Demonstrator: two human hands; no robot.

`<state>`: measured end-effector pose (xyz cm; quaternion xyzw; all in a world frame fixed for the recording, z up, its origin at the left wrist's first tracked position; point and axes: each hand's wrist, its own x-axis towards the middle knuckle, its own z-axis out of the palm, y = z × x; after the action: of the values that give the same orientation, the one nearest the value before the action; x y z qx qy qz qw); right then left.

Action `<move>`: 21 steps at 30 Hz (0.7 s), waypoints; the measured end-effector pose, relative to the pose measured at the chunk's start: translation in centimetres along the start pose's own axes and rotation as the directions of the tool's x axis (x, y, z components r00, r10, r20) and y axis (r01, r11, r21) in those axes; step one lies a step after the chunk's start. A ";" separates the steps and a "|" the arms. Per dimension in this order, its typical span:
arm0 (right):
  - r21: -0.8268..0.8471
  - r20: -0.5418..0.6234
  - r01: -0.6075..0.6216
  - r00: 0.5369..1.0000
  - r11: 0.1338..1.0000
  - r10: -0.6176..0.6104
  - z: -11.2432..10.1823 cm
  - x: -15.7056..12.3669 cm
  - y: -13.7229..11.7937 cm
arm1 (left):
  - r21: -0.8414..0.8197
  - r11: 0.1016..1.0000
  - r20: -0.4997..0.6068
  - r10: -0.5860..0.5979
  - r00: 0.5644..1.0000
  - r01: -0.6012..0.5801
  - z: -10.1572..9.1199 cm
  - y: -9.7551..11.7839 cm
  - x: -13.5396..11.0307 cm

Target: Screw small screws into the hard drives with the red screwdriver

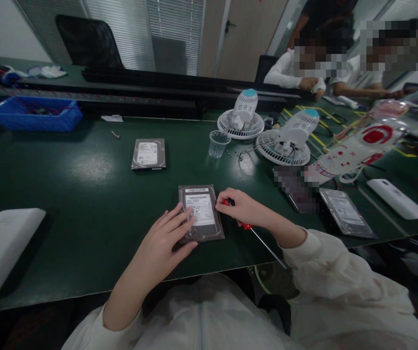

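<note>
A hard drive (pixel 202 210) lies label up on the green table in front of me. My left hand (pixel 169 233) rests with spread fingers on its left side. At the drive's right edge, my right hand (pixel 243 208) is closed around the red handle of a screwdriver (pixel 265 244); its metal shaft points down and right, away from the drive. The thumb and fingertips of that hand are near the drive's right edge, and whether they pinch anything small there I cannot tell. A second hard drive (pixel 149 153) lies farther off, to the left.
A clear plastic cup (pixel 218 144) stands beyond the drive, beside small loose bits and two white fans (pixel 241 121). To the right are a phone (pixel 296 189), a third hard drive (pixel 346 214) and a patterned bottle (pixel 358 146). A blue bin (pixel 37 114) sits far left. People sit across the table.
</note>
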<state>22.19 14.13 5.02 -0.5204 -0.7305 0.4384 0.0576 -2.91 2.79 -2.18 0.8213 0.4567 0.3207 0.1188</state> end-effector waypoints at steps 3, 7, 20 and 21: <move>0.004 -0.001 0.006 1.000 1.000 -0.006 0.0 0.0 0.1 | 0.004 1.000 0.011 -0.003 1.000 0.003 -0.1 0.0 0.0; 0.015 -0.003 0.015 1.000 1.000 -0.015 0.0 0.1 0.3 | 0.023 1.000 0.013 0.006 1.000 -0.007 -0.1 0.0 0.0; 0.066 -0.061 0.040 0.997 0.997 -0.035 0.7 0.1 0.8 | -0.001 1.000 0.010 -0.019 1.000 0.019 0.0 -0.1 -0.1; 0.069 -0.063 0.038 0.997 0.997 -0.034 0.7 0.1 0.8 | 0.000 1.000 0.013 -0.020 1.000 0.020 0.0 -0.1 -0.1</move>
<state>22.31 13.87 3.98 -0.5179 -0.7218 0.4466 0.1063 -2.99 2.77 -2.27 0.8188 0.4639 0.3142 0.1250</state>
